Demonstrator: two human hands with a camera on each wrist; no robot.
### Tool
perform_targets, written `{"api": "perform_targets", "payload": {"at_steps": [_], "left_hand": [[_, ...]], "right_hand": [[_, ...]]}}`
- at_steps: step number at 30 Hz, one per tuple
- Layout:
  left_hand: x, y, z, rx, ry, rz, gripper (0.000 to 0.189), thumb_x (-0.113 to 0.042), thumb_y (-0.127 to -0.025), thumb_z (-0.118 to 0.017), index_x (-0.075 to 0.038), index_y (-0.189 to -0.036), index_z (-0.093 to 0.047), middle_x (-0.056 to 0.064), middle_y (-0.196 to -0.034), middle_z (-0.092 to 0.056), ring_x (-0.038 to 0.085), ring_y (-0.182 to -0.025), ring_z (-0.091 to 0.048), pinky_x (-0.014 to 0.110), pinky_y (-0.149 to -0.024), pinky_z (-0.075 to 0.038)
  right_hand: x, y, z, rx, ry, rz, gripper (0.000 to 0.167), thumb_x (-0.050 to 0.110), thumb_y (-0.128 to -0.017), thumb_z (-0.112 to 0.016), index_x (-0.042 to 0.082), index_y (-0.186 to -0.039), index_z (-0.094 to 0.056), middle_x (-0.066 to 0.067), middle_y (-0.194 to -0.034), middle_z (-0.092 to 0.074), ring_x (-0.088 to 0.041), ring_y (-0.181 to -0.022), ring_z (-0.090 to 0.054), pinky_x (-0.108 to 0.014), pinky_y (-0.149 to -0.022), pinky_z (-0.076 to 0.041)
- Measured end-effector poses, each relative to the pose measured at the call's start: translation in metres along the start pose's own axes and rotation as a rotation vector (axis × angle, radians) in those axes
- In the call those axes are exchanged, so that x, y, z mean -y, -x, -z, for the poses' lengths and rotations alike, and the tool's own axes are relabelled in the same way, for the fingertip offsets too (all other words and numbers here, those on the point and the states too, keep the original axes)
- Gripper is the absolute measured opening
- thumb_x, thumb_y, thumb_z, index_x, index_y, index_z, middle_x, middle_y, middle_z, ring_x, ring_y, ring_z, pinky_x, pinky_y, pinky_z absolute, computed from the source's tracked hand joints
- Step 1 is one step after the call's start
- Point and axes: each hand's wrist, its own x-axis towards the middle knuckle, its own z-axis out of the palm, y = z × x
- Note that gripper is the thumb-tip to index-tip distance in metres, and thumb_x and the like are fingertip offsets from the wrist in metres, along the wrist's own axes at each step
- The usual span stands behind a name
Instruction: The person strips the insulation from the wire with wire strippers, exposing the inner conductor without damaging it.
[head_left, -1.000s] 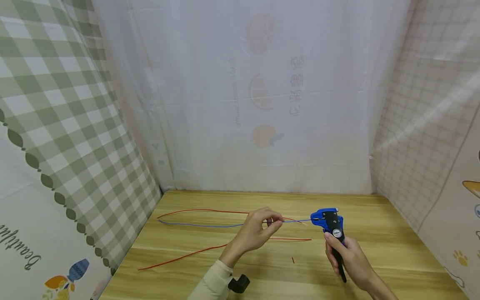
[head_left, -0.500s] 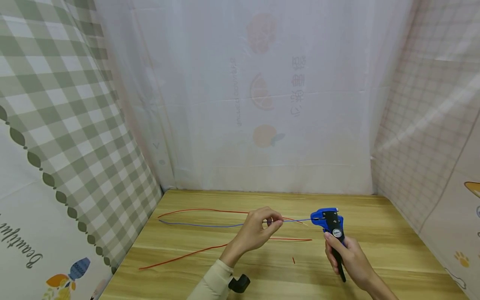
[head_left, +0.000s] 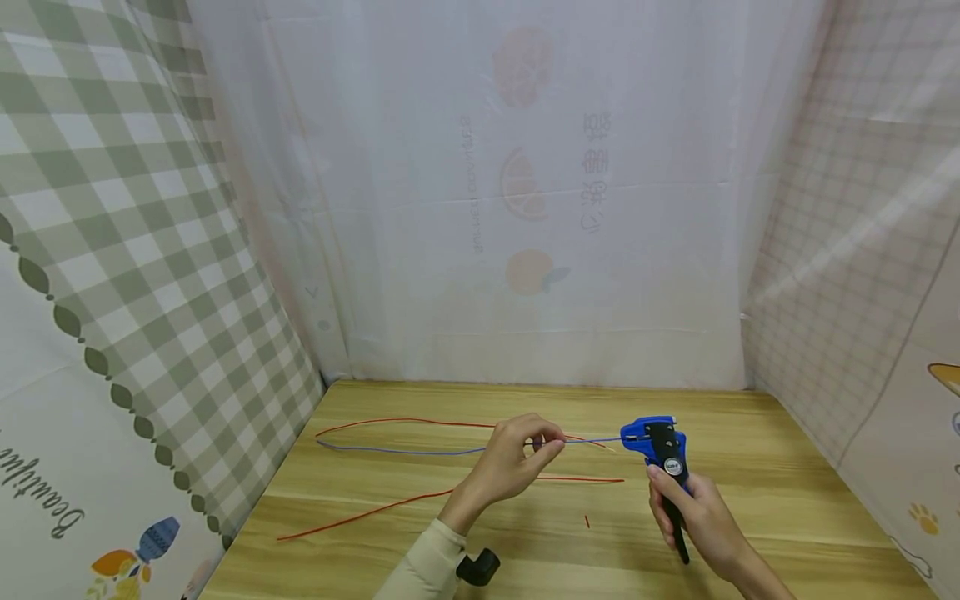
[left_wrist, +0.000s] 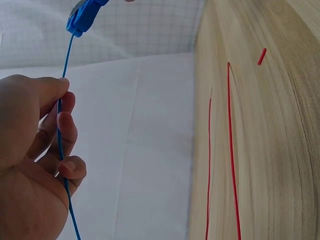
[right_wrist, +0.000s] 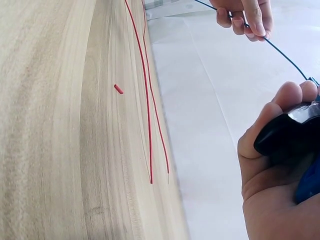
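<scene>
Over the table (head_left: pixel 787 475), the left hand (head_left: pixel 510 460) pinches a wire (head_left: pixel 588 441) (blue) while the right hand (head_left: pixel 701 515) grips wire strippers (head_left: pixel 652 439).

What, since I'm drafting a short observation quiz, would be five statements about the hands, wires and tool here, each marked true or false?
1. The left hand holds the blue wire. True.
2. Both hands grip the blue-and-black tool. False: only the right hand grips the blue-and-black tool.
3. The blue wire runs from the left hand to the blue-and-black tool. True.
4. The short red piece is pinched in the right hand. False: the short red piece lies loose on the table.
5. The red wire nearest the person rests on the table. True.
</scene>
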Motion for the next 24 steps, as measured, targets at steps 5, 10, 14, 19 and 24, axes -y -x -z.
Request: {"api": "perform_targets", "payload": {"at_steps": [5, 10, 14, 19, 24], "left_hand": [[0.0001, 0.0005, 0.0001, -0.004, -0.001, -0.001, 0.011, -0.014, -0.112, -0.072, -0.012, -0.109, -0.082, 0.003, -0.098, -0.077, 0.000, -0.085, -0.054, 0.037, -0.073, -0.059], [-0.0006, 0.0004, 0.0011, -0.003, 0.003, 0.004, 0.011, -0.015, -0.112, -0.072, -0.012, -0.110, -0.082, 0.003, -0.099, -0.077, 0.000, -0.085, -0.053, 0.026, -0.072, -0.053], [-0.0015, 0.0002, 0.0018, -0.006, 0.000, 0.002, 0.011, -0.015, -0.112, -0.072, -0.012, -0.109, -0.082, 0.003, -0.098, -0.077, -0.001, -0.084, -0.053, 0.016, -0.073, -0.045], [-0.0010, 0.0004, 0.0019, 0.000, 0.007, 0.020, 0.011, -0.015, -0.112, -0.072, -0.013, -0.109, -0.082, 0.003, -0.097, -0.076, 0.000, -0.084, -0.052, 0.014, -0.074, -0.042], [-0.0005, 0.0002, 0.0020, 0.002, 0.006, 0.025, 0.011, -0.015, -0.112, -0.072, -0.013, -0.110, -0.082, 0.003, -0.097, -0.076, 0.000, -0.084, -0.053, 0.015, -0.074, -0.043]], "right_hand": [[0.0004, 0.0006, -0.0003, -0.005, 0.007, 0.000, 0.043, 0.016, -0.125, -0.035, -0.012, -0.095, -0.049, -0.016, -0.067, -0.050, -0.032, -0.052, -0.056, -0.042, -0.050, -0.057], [0.0004, 0.0007, -0.0002, -0.002, 0.007, -0.005, 0.043, 0.016, -0.125, -0.034, -0.013, -0.097, -0.049, -0.013, -0.067, -0.052, -0.032, -0.052, -0.056, -0.042, -0.051, -0.057], [0.0006, 0.0007, -0.0003, -0.003, 0.010, -0.009, 0.043, 0.017, -0.125, -0.035, -0.013, -0.097, -0.049, -0.010, -0.068, -0.053, -0.031, -0.053, -0.057, -0.042, -0.051, -0.057], [0.0008, 0.0006, -0.0006, 0.000, 0.010, -0.007, 0.042, 0.016, -0.125, -0.035, -0.012, -0.098, -0.049, -0.013, -0.068, -0.052, -0.031, -0.052, -0.057, -0.042, -0.051, -0.057], [0.0014, 0.0005, -0.0007, 0.001, 0.012, 0.000, 0.042, 0.016, -0.125, -0.035, -0.012, -0.097, -0.049, -0.017, -0.068, -0.051, -0.032, -0.053, -0.057, -0.042, -0.051, -0.057]]}}
